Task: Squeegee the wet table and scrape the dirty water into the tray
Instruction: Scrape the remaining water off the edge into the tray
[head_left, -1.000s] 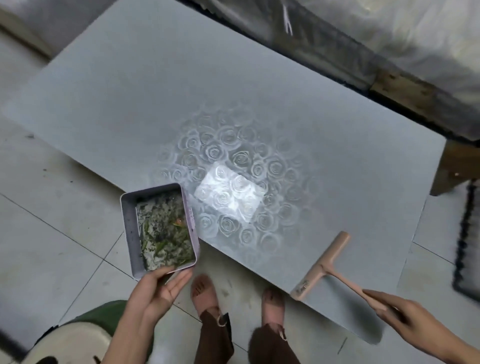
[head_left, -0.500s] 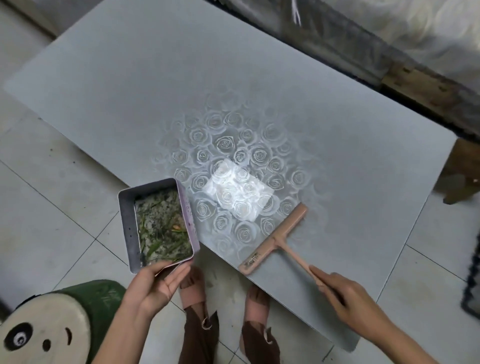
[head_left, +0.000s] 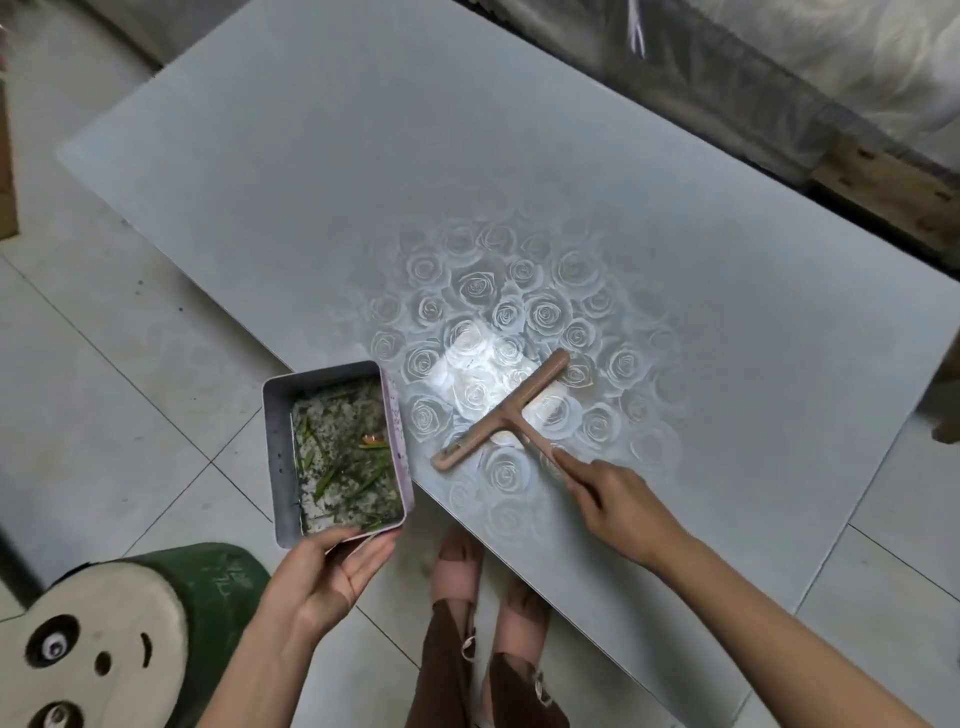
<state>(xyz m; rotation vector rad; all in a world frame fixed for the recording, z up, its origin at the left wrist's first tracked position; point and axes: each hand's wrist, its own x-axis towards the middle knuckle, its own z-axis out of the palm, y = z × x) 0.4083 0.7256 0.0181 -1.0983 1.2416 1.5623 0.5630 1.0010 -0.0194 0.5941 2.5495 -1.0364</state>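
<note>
A grey table (head_left: 311, 156) with a rose pattern fills most of the view. My right hand (head_left: 615, 501) grips the handle of a pink T-shaped squeegee (head_left: 498, 413), whose blade lies on the tabletop near the front edge. My left hand (head_left: 327, 571) holds a grey metal tray (head_left: 278, 441) by its near end, level against the table's front edge, just left of the squeegee. Dirty water with green scraps and an orange bit lies in the tray.
A green stool with a panda face (head_left: 104, 644) stands on the tiled floor at lower left. My feet in pink sandals (head_left: 457, 561) are under the table's front edge. A wooden frame (head_left: 883, 187) and plastic sheeting lie behind the table.
My right hand has slid the squeegee left across the table, from the right front corner toward the tray. The tray stays at the table edge in my left hand.
</note>
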